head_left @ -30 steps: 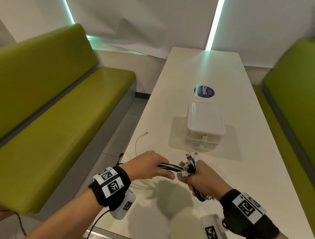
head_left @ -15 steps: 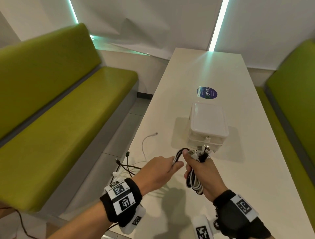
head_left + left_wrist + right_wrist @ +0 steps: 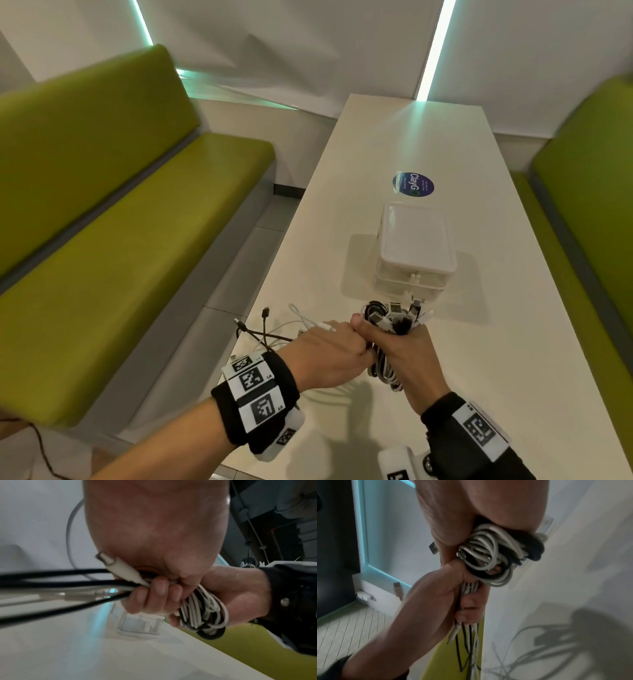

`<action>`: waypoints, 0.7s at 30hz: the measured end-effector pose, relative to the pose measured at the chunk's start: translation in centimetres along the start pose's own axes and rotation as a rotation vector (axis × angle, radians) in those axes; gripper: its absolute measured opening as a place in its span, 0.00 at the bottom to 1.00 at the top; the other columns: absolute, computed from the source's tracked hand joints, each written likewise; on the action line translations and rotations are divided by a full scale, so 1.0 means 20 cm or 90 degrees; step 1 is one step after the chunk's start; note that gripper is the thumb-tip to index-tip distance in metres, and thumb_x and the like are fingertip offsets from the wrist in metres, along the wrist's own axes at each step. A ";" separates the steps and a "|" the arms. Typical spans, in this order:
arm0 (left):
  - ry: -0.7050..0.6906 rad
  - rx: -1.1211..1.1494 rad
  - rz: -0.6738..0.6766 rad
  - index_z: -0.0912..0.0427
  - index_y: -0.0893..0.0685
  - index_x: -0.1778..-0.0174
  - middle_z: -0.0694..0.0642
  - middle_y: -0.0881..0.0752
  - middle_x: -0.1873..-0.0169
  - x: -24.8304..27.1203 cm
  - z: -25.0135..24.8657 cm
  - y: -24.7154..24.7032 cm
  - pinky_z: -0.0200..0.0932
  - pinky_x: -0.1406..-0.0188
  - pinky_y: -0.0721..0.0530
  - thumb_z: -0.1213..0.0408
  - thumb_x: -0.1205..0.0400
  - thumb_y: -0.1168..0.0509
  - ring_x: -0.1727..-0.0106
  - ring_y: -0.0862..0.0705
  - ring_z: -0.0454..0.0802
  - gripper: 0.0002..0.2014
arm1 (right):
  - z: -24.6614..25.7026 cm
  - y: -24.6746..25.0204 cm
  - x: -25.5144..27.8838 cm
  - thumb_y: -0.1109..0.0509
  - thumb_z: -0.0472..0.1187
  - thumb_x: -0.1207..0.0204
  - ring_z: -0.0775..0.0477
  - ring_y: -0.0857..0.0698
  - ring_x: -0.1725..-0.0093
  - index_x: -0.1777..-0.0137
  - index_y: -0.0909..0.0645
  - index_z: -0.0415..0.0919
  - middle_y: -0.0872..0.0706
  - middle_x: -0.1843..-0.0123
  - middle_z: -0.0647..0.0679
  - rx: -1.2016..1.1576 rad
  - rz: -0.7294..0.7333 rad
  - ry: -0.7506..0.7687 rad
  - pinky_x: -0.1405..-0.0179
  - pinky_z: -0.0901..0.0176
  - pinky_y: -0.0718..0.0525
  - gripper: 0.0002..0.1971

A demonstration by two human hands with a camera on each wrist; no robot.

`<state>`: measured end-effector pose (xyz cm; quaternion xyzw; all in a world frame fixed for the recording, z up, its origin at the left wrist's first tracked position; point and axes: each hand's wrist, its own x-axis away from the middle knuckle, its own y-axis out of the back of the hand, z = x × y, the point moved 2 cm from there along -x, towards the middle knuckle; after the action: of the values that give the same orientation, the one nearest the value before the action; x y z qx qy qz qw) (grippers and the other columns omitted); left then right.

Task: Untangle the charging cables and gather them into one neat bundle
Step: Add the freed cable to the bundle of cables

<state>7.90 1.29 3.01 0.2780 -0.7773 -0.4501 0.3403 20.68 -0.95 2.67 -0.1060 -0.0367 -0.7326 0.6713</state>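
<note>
The white worktop (image 3: 445,144) runs lengthwise between 2 green benches (image 3: 120,212), and a clear lidded box (image 3: 416,250) stands near its middle; that box is the landmark here. Beyond the box, on the far side, lies a round blue sticker (image 3: 413,185). Just in front of the box, on the near side, the right hand (image 3: 407,356) is raised with its fingers (image 3: 173,620) curled tight round a coiled bundle of white and black charging cables (image 3: 385,371). The bundle's plug ends (image 3: 399,313) fan out above the fist, close to the box's front wall, and its loops hang below the hand. Touching that hand, on the side away from the box and toward the left bench, the left hand (image 3: 329,356) has its fingers (image 3: 154,595) pressed together round several loose cable strands (image 3: 51,582), both black and white. These strands trail to the worktop's left edge, where more loose ends (image 3: 270,329) lie crossed. A white connector (image 3: 118,568) sticks out of the left fist.
</note>
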 end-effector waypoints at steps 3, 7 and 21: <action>-0.066 -0.058 0.062 0.70 0.18 0.48 0.67 0.15 0.52 -0.01 -0.04 0.03 0.49 0.60 0.27 0.64 0.12 0.49 0.58 0.22 0.59 0.16 | -0.01 0.01 0.00 0.17 0.43 0.36 0.47 0.12 0.65 0.57 0.10 0.37 0.08 0.62 0.41 -0.007 0.010 -0.009 0.68 0.55 0.17 0.12; -0.113 -0.099 0.125 0.71 0.17 0.51 0.67 0.15 0.53 -0.02 -0.04 0.04 0.48 0.61 0.30 0.69 0.13 0.49 0.58 0.23 0.59 0.15 | -0.01 0.02 0.00 0.15 0.49 0.44 0.45 0.08 0.52 0.54 0.10 0.36 0.07 0.53 0.39 -0.024 0.033 -0.027 0.49 0.42 0.11 0.22; -0.079 0.097 -0.016 0.67 0.22 0.46 0.64 0.16 0.58 -0.04 -0.05 -0.03 0.49 0.64 0.28 0.65 0.13 0.48 0.66 0.25 0.53 0.12 | 0.00 0.07 -0.05 0.16 0.43 0.43 0.32 0.11 0.45 0.47 0.15 0.27 0.11 0.46 0.29 -0.095 0.031 -0.106 0.50 0.33 0.12 0.27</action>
<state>9.27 1.13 2.65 0.2840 -0.8256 -0.4103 0.2635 22.20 -0.12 2.35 -0.2169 -0.0352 -0.7053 0.6740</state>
